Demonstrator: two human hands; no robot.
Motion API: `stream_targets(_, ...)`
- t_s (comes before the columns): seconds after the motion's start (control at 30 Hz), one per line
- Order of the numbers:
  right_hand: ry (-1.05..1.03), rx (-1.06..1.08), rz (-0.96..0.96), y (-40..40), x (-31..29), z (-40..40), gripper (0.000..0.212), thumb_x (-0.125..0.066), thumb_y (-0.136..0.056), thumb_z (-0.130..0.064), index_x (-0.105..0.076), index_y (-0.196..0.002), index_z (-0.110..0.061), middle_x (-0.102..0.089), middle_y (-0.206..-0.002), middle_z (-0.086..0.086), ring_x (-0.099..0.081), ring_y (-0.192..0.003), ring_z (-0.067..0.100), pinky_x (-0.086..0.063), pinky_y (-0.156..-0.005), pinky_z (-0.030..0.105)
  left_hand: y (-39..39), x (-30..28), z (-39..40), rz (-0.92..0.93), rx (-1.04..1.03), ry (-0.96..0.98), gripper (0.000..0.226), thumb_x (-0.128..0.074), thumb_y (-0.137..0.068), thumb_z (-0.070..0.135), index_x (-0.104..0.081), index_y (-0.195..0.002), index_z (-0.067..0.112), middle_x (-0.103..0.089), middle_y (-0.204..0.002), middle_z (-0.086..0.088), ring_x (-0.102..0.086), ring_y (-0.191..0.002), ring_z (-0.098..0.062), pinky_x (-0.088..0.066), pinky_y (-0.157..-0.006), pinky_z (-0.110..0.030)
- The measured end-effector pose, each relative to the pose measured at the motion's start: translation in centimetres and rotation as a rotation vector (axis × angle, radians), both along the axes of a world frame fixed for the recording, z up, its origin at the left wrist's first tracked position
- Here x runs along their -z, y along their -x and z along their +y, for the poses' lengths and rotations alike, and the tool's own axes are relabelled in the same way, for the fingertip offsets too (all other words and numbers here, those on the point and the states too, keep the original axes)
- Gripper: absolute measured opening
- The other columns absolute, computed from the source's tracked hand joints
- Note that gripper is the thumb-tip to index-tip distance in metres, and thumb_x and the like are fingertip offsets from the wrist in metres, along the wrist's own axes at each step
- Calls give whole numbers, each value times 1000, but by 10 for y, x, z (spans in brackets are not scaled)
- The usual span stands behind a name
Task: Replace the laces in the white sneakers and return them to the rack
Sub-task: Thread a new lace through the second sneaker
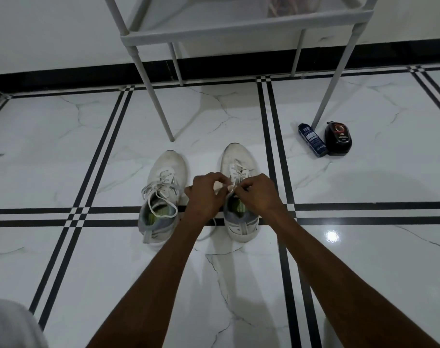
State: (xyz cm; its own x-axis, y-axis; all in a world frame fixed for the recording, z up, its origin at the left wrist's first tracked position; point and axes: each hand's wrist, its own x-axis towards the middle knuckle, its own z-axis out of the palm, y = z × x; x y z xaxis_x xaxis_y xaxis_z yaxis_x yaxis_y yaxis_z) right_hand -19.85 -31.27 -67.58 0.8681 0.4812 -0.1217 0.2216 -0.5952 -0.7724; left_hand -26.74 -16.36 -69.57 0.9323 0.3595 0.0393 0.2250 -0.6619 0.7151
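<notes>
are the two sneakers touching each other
Apart. The head view shows a strip of floor tile between the left sneaker and the right sneaker, partly covered by the left hand.

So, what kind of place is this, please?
Probably a home entryway or hallway. A pale grey shoe rack stands on a marble-look tiled floor against the wall, two white sneakers sit before it, and shoe-care products lie beside one rack leg.

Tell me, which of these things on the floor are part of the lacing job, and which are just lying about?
Job: right sneaker, its lace pinched by left hand and right hand; left sneaker; rack.
Lying about: blue bottle, black polish container.
</notes>
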Motion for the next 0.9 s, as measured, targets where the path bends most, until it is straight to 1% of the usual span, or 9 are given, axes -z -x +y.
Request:
stream_targets(0.07, 8, -4, -2, 0, 0, 0, 18, -66, -90, -16, -81, -89, -5, -76, -83, 11, -68, -76, 22, -52, -71, 25, 4, -4, -1, 2, -124, -45, 7, -67, -85, 35, -72, -80, 34, -73, -88, 16, -65, -97, -9, -47, -92, -49)
stream_targets(0.13, 1, 8, 9, -1, 2, -1, 18, -66, -89, -14, -81, -87, -5, -76, -81, 12, -68, -73, 20, -51, -65, 16, 12, -15, 9, -5, -389, -172, 14, -57, -87, 31, -71, -83, 29, -72, -90, 6, -64, -98, -23, -46, -91, -47)
stream_targets(0.2, -8, 29, 15, -1, 2, -1, 17, -66, -89, -13, -81, -87, -4, -76, -82, 12, -64, -69, 15, -42, -57, 3, 19, -34, 31, 21, -767, -239, 17, -52, -91, 22, -68, -93, 18, -68, -101, -8, -59, -105, -35, -41, -90, -47)
stream_targets(0.27, -18, 41, 26, -2, 3, -2, 16, -67, -90, -13, -80, -89, -4, -76, -84, 11, -60, -68, 11, -39, -55, -1, 25, -42, 47, 98, -904, -269, 21, -53, -91, 11, -66, -108, 11, -61, -116, -15, -49, -116, -40, -37, -93, -49)
stream_targets(0.4, -13, 25, 10, -1, 4, -2, 17, -67, -91, -15, -80, -92, -5, -76, -85, 11, -61, -68, 11, -38, -55, 0, 17, -31, 23, -22, -283, -195, 55, -69, -86, 25, -51, -138, 24, -55, -137, -3, -42, -132, -32, -34, -105, -53)
stream_targets(0.5, -12, 27, -12, -3, 6, -4, 16, -67, -90, -14, -80, -92, -6, -76, -85, 10, -61, -69, 11, -36, -55, -1, 7, -12, -1, 54, 12, -133, 25, -68, -90, 39, -70, -114, 32, -72, -108, 10, -63, -112, -16, -37, -97, -45)
stream_targets(0.63, -38, 19, -19, -2, 7, -4, 16, -66, -88, -9, -81, -84, -4, -76, -79, 11, -63, -66, 13, -38, -55, 1, 14, -9, -2, 43, -206, -281, 15, -58, -91, 29, -73, -90, 30, -73, -84, 9, -64, -91, -17, -41, -90, -47)
stream_targets(0.8, -19, 4, 11, -1, 9, -6, 17, -67, -91, -15, -81, -88, -5, -75, -80, 10, -68, -70, 17, -46, -62, 14, 20, -23, 12, 192, -372, -15, 15, -66, -82, 21, -80, -82, 17, -76, -71, -4, -73, -76, -23, -59, -78, -36)
stream_targets(0.9, -36, -17, 64, -4, 5, -9, 15, -68, -91, -16, -80, -89, -7, -74, -79, 6, -61, -63, 5, -40, -59, 6, 19, -30, 10, 214, -338, 140, 19, -57, -94, 28, -72, -88, 18, -70, -54, -1, -69, -53, -10, -56, -67, -27)
